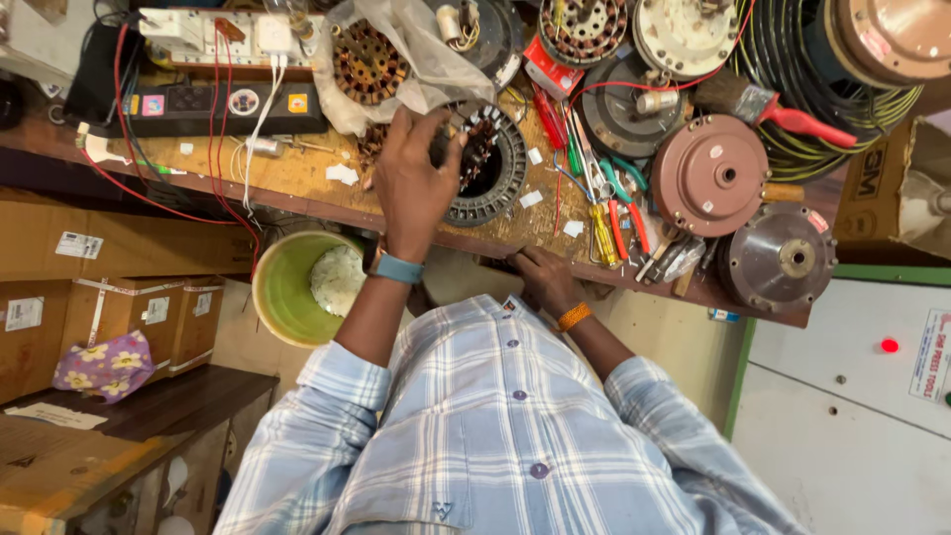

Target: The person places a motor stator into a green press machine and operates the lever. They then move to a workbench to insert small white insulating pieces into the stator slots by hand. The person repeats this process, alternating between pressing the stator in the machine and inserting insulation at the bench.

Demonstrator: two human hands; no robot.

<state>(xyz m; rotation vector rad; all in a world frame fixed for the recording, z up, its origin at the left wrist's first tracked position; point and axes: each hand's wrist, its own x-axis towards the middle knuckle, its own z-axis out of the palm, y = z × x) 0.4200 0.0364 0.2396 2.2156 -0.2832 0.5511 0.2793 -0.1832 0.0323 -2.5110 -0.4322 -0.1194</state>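
A: What takes up most of the view?

B: A cluttered wooden workbench [297, 178], crowded with round motor housings, the copper-coloured one [709, 174] lying flat so it can't roll

A: And the piece being worked on?

B: A ring-shaped stator core [490, 168] lies flat near the bench's front edge, probably so its slots face up within easy reach. The left hand [414, 178] is spread over its left rim, fingers curled down onto it, pressing or gripping the ring

A: The right hand [543, 279]?

B: Low at the bench edge, closed into a loose fist; whether it grasps anything I cannot tell

A: Smaller bits?

B: A green bucket [287, 292] sits below the edge, seemingly to catch scraps, and red-and-yellow handled hand tools [619, 228] lie just right of the core
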